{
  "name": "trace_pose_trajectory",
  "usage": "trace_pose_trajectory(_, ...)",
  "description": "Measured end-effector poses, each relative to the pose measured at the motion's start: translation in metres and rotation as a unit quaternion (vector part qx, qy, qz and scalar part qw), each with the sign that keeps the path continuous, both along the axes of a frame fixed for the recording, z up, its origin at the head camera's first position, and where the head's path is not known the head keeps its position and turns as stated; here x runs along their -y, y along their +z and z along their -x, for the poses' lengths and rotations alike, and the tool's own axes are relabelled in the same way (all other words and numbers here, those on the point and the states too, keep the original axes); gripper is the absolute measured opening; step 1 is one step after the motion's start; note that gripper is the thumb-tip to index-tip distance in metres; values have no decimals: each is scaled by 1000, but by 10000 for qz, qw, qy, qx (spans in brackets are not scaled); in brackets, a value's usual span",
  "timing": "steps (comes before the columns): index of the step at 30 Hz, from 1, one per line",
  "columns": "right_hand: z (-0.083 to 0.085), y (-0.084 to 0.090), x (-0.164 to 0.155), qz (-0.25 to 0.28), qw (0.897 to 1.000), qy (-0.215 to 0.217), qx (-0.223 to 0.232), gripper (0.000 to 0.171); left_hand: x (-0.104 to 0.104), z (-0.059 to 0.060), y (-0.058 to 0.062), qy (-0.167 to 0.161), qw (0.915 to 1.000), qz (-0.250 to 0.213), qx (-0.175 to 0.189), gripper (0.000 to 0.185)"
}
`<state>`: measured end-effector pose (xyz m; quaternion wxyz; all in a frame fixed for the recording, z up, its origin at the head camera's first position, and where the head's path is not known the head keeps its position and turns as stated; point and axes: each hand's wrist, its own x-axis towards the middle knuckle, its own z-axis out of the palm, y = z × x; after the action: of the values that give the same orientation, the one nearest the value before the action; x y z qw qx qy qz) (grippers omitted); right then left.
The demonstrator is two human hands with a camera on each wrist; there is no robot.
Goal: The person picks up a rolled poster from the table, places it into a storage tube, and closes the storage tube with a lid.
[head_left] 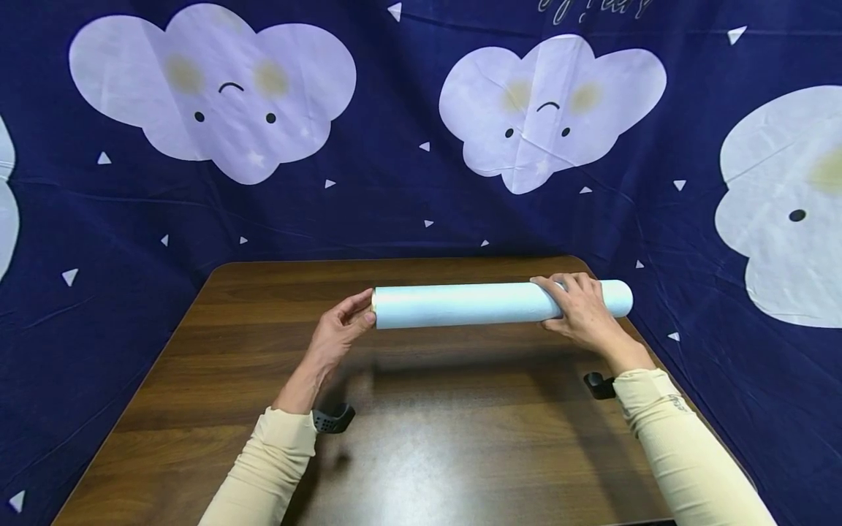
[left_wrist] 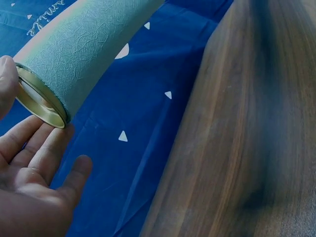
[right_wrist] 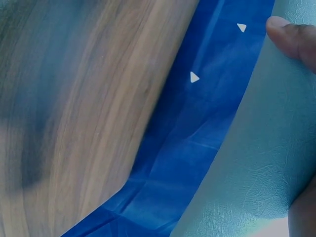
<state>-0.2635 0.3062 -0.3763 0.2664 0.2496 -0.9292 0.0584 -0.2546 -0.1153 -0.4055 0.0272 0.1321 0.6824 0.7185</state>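
A long pale blue-green roll (head_left: 487, 304) with a crinkled surface is held level above the brown wooden table (head_left: 421, 438), across its far half. My right hand (head_left: 579, 307) grips the roll near its right end, fingers curled over the top; in the right wrist view the thumb (right_wrist: 291, 39) presses on the roll (right_wrist: 261, 163). My left hand (head_left: 345, 329) holds the roll's left end, thumb and fingers pinching the rim. In the left wrist view the gold-coloured core rim (left_wrist: 39, 101) lies against my fingers (left_wrist: 37, 148).
A dark blue cloth (head_left: 395, 190) printed with white clouds and small triangles hangs behind the table and drapes down both sides. The table's far edge (head_left: 395, 260) lies just beyond the roll. Black wrist camera mounts (head_left: 332, 418) sit on both forearms.
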Motion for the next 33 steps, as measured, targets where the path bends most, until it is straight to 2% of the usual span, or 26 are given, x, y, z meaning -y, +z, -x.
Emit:
trace_pose_trajectory(24,1,-5,2,-6,10000,-67,26,78,-1,7,0,-47,9999,-10,103,56)
trace_pose_trajectory(33,-1,-8,3,109,9999,-86,85,81,0,5,-2,-68,9999,19,118,55)
